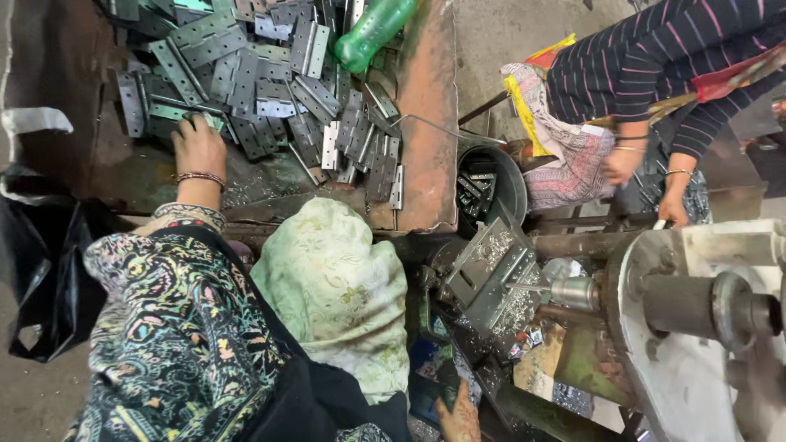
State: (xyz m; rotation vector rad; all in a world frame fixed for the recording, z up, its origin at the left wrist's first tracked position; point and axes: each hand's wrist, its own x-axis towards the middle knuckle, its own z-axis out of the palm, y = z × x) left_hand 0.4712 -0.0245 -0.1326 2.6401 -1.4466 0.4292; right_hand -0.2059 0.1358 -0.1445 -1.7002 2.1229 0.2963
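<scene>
Black plastic bag (pixel 45 278): limp, glossy, hanging at near left.

Left hand (pixel 196 146): fingers spread flat, pressing down on the near edge of the hinge pile (pixel 270 90), gripping nothing. Judgement: stamped edges look sharp, and a bare palm sliding over them could be cut.

Hinge pile: grey flat steel leaves with punched holes and rolled knuckles, loosely heaped on a rusty tray (pixel 426 123) at far centre. Judgement: hinges by the tray's right lip could slip off.

Green plastic bottle (pixel 372 31): smooth, lying on the heap.

Pale green floral cloth (pixel 336 286): soft, draped over the knee.

Dark bucket (pixel 491 184): round, holding a few hinges.

Right hand (pixel 460 419): bottom edge, mostly cut off; fingers cannot be told.

Hinge on the jig (pixel 483 270): opened flat, littered with bright swarf, facing the drill bit (pixel 532 286). Judgement: loose cloth or fingers near the spindle could be caught.

Co-worker's hands (pixel 647 184): far right, striped sleeves.
</scene>
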